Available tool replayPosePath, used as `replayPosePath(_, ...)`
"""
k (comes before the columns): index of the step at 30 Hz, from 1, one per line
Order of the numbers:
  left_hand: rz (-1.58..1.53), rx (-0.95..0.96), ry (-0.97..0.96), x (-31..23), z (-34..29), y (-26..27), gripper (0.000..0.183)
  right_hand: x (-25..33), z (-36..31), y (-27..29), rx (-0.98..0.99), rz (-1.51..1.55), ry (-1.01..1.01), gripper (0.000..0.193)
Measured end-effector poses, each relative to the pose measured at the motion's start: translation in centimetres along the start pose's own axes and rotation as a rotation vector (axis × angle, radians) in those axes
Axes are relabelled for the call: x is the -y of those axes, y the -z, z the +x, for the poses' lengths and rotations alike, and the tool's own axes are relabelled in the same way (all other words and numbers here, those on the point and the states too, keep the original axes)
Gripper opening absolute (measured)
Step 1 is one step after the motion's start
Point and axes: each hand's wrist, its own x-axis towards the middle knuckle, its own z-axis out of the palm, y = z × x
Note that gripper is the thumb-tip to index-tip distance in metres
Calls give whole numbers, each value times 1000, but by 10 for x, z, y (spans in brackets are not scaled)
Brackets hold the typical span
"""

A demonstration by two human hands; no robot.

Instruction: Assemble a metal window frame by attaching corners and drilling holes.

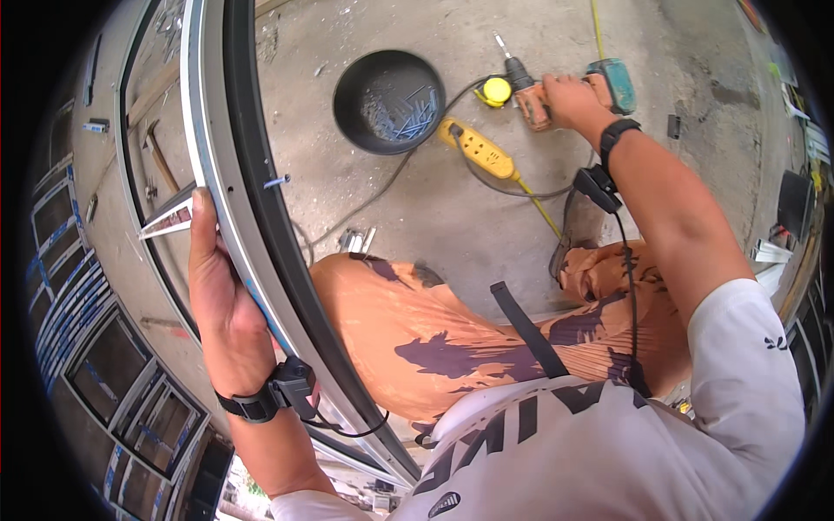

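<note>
My right hand (573, 102) is wrapped round the handle of an orange and black cordless drill (528, 97) with a teal battery. The drill is low over the concrete floor, its long bit pointing away from me. At the left, my left hand (228, 291) grips the edge of a tall metal frame (219, 165), thumb along its face; the other fingers are mostly hidden. A blue screw-like fastener (278, 181) sticks out of the frame's dark side. Beyond my knee, a black bowl (344, 100) holds several blue fasteners (415, 117).
A yellow power strip (482, 149) and its cord lie beside the bowl, near a yellow tape measure (493, 91). A hammer (161, 161) lies left of the frame. Several glazed frames (104, 365) are stacked at the far left. Loose metal pieces (356, 240) lie near my knee.
</note>
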Motion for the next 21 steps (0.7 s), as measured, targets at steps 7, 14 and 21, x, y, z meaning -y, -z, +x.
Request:
replayPosePath(7,37,-17,-12,-2,-6,-4,33,-19,7,-35,-145,-15,177,57)
replayPosePath(14,76,-53,-46,4,-1,-4,37,-20,-1,-26,59,21,249,59)
replayPosePath(21,169,-28,-31,4,-3,7,38,23,-57,103,274,848,143,50)
